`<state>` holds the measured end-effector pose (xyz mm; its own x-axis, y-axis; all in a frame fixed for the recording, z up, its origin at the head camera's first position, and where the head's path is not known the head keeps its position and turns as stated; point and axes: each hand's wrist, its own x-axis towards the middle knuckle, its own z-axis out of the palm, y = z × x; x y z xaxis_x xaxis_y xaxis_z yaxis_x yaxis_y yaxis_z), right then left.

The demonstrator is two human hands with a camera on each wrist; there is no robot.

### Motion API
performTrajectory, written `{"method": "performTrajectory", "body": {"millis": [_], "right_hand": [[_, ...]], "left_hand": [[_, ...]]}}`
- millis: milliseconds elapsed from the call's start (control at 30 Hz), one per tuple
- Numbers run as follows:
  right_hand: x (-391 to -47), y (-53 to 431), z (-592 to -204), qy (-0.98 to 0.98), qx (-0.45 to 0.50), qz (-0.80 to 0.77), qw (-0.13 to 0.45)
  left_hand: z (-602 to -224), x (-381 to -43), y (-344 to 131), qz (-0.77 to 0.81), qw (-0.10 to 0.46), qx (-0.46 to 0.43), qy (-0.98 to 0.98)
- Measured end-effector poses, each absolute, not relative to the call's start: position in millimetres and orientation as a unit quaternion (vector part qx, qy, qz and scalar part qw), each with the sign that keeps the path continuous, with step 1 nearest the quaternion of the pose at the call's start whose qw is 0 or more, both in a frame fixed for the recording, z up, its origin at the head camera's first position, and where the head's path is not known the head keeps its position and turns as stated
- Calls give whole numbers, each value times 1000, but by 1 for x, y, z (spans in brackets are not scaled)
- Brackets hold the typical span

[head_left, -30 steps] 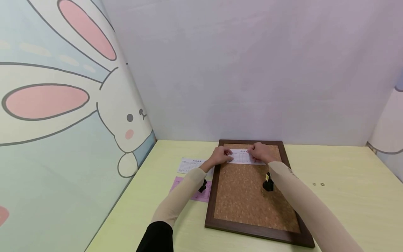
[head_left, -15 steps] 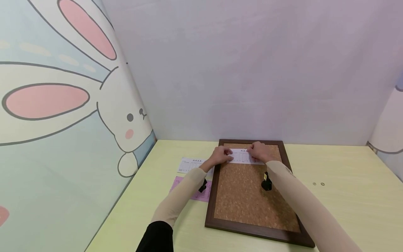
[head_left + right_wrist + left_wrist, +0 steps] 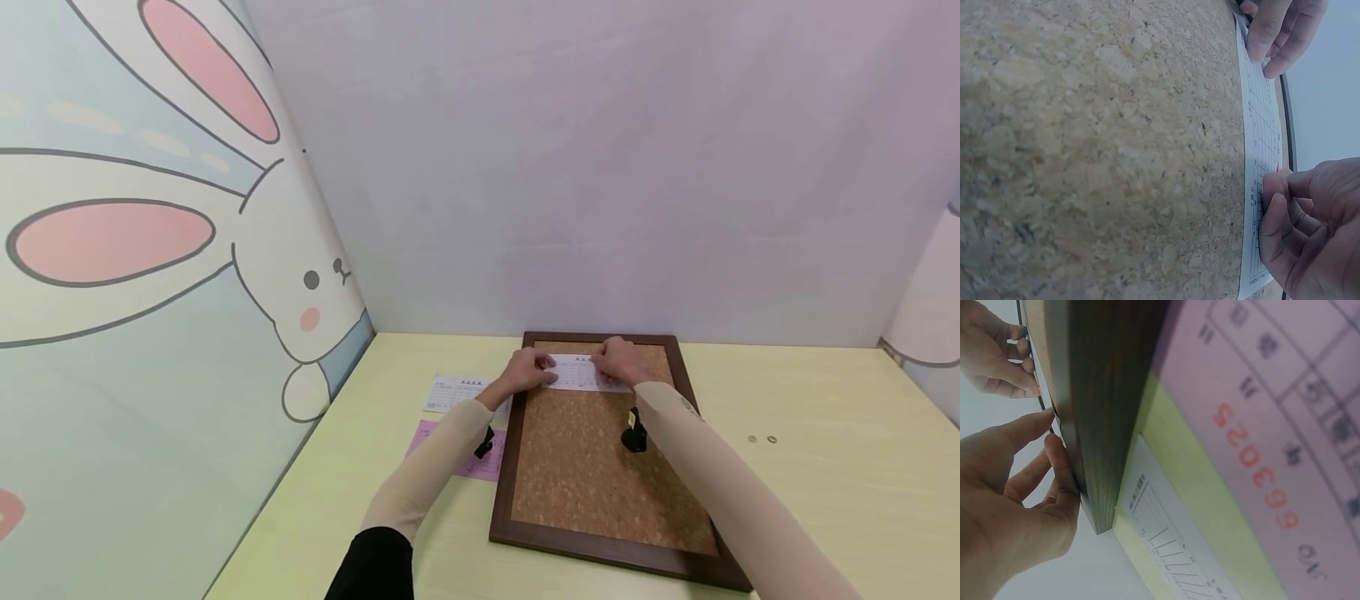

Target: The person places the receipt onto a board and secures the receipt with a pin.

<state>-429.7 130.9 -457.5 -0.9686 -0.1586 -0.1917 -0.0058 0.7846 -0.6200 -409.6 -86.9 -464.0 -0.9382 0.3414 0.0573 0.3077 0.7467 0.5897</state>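
A white printed form slip (image 3: 574,372) lies across the upper part of a framed cork board (image 3: 581,467). My left hand (image 3: 527,371) presses the slip's left end with thumb and fingertips. Over its right half, my right hand (image 3: 621,362) has its fingers curled, thumb and forefinger together at the upper edge. A small red thing (image 3: 1279,167) peeks out at those fingertips in the right wrist view, mostly hidden by them. Seen from the left wrist, the left fingertips stand close by the board's dark wooden frame (image 3: 1100,412).
Left of the board lie another white form slip (image 3: 453,393) and a pink one (image 3: 480,467), partly under the left sleeve. Two small ring-like things (image 3: 772,439) sit on the pale yellow table (image 3: 832,500) at the right. A wall (image 3: 600,167) stands behind.
The right forearm has shifted very slightly left. Both hands stay at the same places on the slip.
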Motion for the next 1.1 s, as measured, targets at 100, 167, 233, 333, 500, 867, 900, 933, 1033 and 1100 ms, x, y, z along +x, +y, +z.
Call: {"method": "performTrajectory", "body": {"millis": [100,167,233,333,500,867,900,933,1033,1100], "right_hand": [[-430,131,-459,938,-46,-323,115],[-431,131,-459,939,-45,-321,115],[-431,132,-460,939,-45,-321,115],[-430,132,-459,938,-46,-325,115],[-427,133,-456,937,-48,-327,115],[-426,135,-461,939,-47,-324,108],[-425,135,-461,940,-46,-321,108],[-425,135,-461,940,-41,-320,109],[-423,135,-461,940,-34,-320,114],[-423,135,-461,937,-35,-327,115]], "left_hand": [[-464,-409,-87,311,27,173,934],[-464,-409,-87,312,28,172,934],[-464,-409,-86,313,30,170,934],[-463,-408,-86,315,31,168,933],[-462,-406,-85,317,31,169,933],[-466,-409,-84,310,25,179,933],[-466,-409,-84,311,25,179,933],[-467,-410,-84,310,24,179,933],[-467,-409,-84,307,22,178,934],[-467,-409,-84,304,21,179,935]]}}
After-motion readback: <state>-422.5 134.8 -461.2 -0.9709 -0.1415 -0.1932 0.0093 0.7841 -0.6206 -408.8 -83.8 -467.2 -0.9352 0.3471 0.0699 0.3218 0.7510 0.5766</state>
